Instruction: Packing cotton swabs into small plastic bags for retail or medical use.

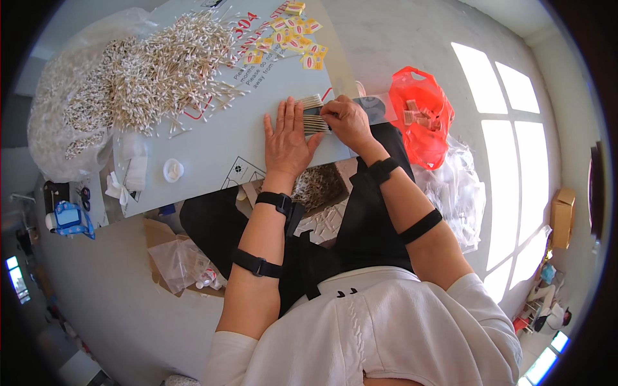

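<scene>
A seated person in a white top [380,328] and dark trousers, black straps [421,226] banded around both forearms, works over a pale board [212,138] laid across the lap. The left hand [286,138] lies flat and open on the board, fingers spread and holding nothing, its fingertips against the near edge of a small row of cotton swabs [313,114]. At its three o'clock the right hand [347,121] is curled over the same row, thumb and fingers pinching at the swab ends beside a dark strip; whether it holds one swab or several cannot be told. The row sits at the board's right end, directly between the two hands.

The step in hand looks to be squaring a counted batch into a tidy flat row. The next move would seem to call for keeping the sticks parallel under the flat palm while the pinching fingers close the batch up without scattering it.

Farther out, at ten o'clock from the hands, a large loose heap of swabs [161,61] spills over the board and a clear bag [55,122]. At twelve o'clock lie small yellow packets [293,35]. At three o'clock an orange-red plastic bag [421,116] sits open on the floor, with small pale bundles inside.
</scene>
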`<action>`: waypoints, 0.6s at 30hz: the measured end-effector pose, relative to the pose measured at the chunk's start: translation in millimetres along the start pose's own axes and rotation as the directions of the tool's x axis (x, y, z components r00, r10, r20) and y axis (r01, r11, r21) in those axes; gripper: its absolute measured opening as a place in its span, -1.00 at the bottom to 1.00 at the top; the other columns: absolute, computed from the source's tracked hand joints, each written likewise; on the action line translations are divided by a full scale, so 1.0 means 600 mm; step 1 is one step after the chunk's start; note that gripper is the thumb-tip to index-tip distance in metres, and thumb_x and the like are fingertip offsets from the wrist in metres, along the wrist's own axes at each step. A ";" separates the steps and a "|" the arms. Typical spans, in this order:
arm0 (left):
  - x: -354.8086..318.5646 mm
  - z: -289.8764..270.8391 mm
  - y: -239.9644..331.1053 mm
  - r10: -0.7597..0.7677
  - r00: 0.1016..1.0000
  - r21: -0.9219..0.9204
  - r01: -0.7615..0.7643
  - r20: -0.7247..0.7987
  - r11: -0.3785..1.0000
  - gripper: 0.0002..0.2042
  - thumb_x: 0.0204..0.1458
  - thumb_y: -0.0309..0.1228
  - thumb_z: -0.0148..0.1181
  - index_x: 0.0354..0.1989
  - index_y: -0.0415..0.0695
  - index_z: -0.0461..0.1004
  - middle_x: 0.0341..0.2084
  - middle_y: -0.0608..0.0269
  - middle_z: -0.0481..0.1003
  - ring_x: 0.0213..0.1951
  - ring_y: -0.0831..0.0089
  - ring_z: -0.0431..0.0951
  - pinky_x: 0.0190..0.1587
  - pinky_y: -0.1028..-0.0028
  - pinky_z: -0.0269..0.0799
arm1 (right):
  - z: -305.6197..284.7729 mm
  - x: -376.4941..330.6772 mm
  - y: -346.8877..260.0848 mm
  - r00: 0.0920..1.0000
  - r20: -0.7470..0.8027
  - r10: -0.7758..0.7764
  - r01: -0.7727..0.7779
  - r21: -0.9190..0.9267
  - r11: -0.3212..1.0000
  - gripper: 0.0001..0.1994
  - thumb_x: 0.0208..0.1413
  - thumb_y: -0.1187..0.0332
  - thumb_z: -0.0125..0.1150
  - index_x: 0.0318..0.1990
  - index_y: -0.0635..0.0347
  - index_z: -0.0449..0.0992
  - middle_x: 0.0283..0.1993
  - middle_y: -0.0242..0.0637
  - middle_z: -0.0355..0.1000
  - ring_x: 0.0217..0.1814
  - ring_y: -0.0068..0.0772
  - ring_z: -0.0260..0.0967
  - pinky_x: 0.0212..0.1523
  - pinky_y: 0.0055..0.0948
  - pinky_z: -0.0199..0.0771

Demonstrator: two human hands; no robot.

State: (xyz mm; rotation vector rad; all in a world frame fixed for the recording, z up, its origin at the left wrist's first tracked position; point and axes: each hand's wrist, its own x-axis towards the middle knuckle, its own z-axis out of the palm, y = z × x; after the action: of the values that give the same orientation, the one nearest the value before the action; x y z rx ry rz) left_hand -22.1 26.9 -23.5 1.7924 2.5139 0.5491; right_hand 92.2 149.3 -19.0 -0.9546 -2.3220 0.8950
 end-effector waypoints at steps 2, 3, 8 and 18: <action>0.000 0.000 0.000 0.004 1.000 0.000 -0.004 -0.003 1.000 -0.28 0.03 -0.01 0.09 0.29 -0.18 0.08 0.32 0.08 0.04 0.36 0.22 -0.02 0.33 0.01 -0.21 | 0.000 0.003 0.002 1.000 0.013 -0.001 0.001 0.005 1.000 -0.91 -0.05 0.36 0.17 -0.42 0.10 0.57 -0.41 -0.23 0.40 -0.32 -0.13 0.42 -0.29 -0.24 0.41; 0.000 0.001 0.000 0.005 1.000 -0.002 -0.005 -0.007 1.000 -0.28 0.03 0.00 0.09 0.29 -0.18 0.08 0.32 0.07 0.05 0.36 0.22 -0.02 0.33 0.01 -0.21 | 0.001 0.007 0.002 0.999 -0.035 0.009 -0.008 0.045 0.999 -0.91 -0.05 0.36 0.17 -0.41 0.10 0.58 -0.41 -0.23 0.40 -0.32 -0.13 0.42 -0.29 -0.24 0.41; 0.001 0.003 0.000 -0.001 1.000 -0.001 0.001 -0.012 1.000 -0.27 0.03 0.00 0.09 0.29 -0.18 0.08 0.32 0.07 0.05 0.36 0.22 -0.02 0.34 0.01 -0.22 | 0.004 0.023 -0.001 0.998 -0.065 0.018 -0.015 0.058 0.998 -0.91 -0.06 0.36 0.18 -0.41 0.09 0.58 -0.41 -0.22 0.40 -0.33 -0.12 0.43 -0.30 -0.25 0.41; 0.001 0.002 0.001 -0.006 1.000 -0.005 0.006 -0.002 1.000 -0.28 0.03 0.00 0.09 0.30 -0.17 0.08 0.32 0.09 0.05 0.36 0.23 -0.03 0.34 0.02 -0.25 | 0.000 0.022 0.001 0.999 0.048 -0.013 0.013 0.008 1.000 -0.92 -0.11 0.37 0.19 -0.44 0.09 0.58 -0.41 -0.21 0.41 -0.32 -0.13 0.43 -0.29 -0.26 0.42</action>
State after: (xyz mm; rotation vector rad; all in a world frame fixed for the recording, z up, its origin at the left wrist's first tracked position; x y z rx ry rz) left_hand -21.7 27.9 -24.3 1.7830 2.5160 0.5571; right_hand 83.8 159.6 -17.4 -0.9236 -2.3612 0.9304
